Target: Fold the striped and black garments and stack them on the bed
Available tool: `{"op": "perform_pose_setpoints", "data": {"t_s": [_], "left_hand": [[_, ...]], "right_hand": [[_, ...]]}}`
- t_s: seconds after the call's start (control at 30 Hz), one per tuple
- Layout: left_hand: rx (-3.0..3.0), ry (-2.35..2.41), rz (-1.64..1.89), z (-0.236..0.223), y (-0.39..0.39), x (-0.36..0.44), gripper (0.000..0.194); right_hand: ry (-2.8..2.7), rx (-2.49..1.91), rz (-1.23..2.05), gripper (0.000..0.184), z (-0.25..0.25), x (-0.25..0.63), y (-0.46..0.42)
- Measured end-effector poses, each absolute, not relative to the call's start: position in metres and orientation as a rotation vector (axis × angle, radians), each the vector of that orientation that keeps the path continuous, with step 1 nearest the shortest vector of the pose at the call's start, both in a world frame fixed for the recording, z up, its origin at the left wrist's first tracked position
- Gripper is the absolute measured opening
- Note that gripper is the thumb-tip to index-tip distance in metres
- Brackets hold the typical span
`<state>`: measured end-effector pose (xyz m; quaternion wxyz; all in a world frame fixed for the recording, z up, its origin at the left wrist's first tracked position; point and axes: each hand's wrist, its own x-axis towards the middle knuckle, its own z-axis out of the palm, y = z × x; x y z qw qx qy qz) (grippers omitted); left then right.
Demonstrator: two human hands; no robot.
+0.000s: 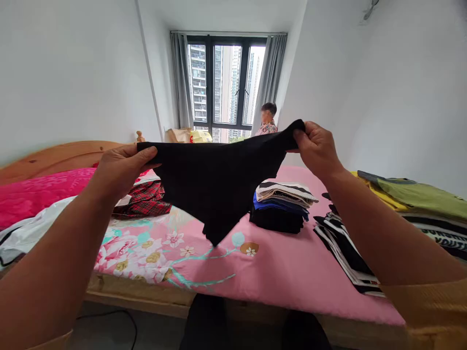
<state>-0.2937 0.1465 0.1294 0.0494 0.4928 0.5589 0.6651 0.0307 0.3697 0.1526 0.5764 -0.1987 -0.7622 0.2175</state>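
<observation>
Above the bed: we hold up a black cloth, spread wide in front of us, over the middle of the near edge.
Left hand: we have it clamped on the cloth's upper left corner, thumb on our side, fingers behind.
Right hand: we have it clamped on the upper right corner, the fabric pinched between thumb and fingers, a little higher than the left.
Black cloth: its top edge runs nearly straight from hand to hand and its lower part narrows to a point; we cannot tell whether that tip touches the bed.
Folded stack: we see its white, blue and black layers behind the cloth and to the right, set in from the near edge.
Striped stack: black and white pieces lie toward the near right corner, partly hidden by our right arm.
Green top: it lies toward the bed's right end, against yellow fabric.
Plaid piece: we see it toward the left end, near pink bedding and the wooden headboard.
Window: it stands past the far edge, a person near its right side.
</observation>
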Motion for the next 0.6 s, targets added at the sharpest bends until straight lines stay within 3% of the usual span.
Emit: {"op": "perform_pose_setpoints", "data": {"t_s": [0.07, 0.17, 0.23, 0.4, 0.5, 0.6], "left_hand": [[1.491, 1.885, 1.924, 0.106, 0.134, -0.296, 0.047], [1.731, 2.059, 1.570, 0.028, 0.109, -0.293, 0.026], [1.862, 2.006, 1.352, -0.041, 0.089, -0.281, 0.016], [1.712, 1.970, 1.087, -0.197, 0.031, -0.229, 0.013], [1.655, 2.000, 1.055, -0.244, 0.006, -0.208, 0.013], [1.651, 2.032, 1.131, -0.260, -0.004, -0.204, 0.014]], "right_hand": [[-1.861, -0.498, 0.336, 0.015, 0.127, 0.041, 0.355], [-2.093, -0.551, 0.184, 0.020, 0.046, 0.060, 0.330], [-2.266, -0.537, 0.261, 0.026, -0.027, 0.075, 0.312], [-2.463, -0.649, 0.580, 0.033, -0.181, 0.116, 0.260], [-2.510, -0.691, 0.647, 0.035, -0.222, 0.135, 0.237], [-2.497, -0.717, 0.662, 0.034, -0.232, 0.147, 0.229]]}}
